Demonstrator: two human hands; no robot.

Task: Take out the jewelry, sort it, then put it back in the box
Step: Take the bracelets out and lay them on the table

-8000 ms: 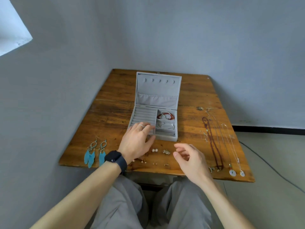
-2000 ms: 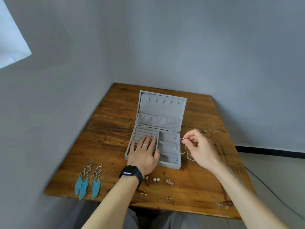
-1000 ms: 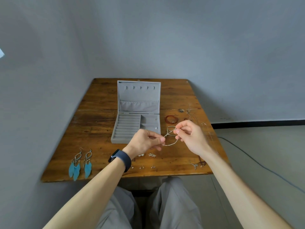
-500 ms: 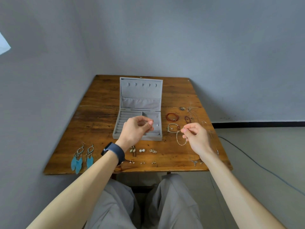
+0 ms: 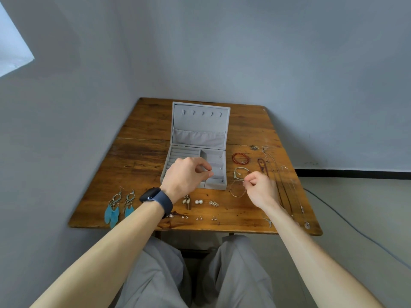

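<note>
The right hand (image 5: 260,188) pinches a thin bracelet (image 5: 237,196), its loop draped just right of the open box (image 5: 216,186). The left hand (image 5: 185,176) curls above the box; whether it holds anything is impossible to tell. The risk is that the fine loop tangles with the corded bracelet (image 5: 239,173) beside it.

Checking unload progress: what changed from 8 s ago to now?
The red bead bracelet and a pale bracelet left the right compartment of the jewelry box and now lie on the table right of it. The right hand pinches a thin chain bracelet beside them. The left hand lifted off the ring rolls and hovers, fingers curled. Unchanged: feather earrings, stud earrings, necklaces, open lid.
</note>
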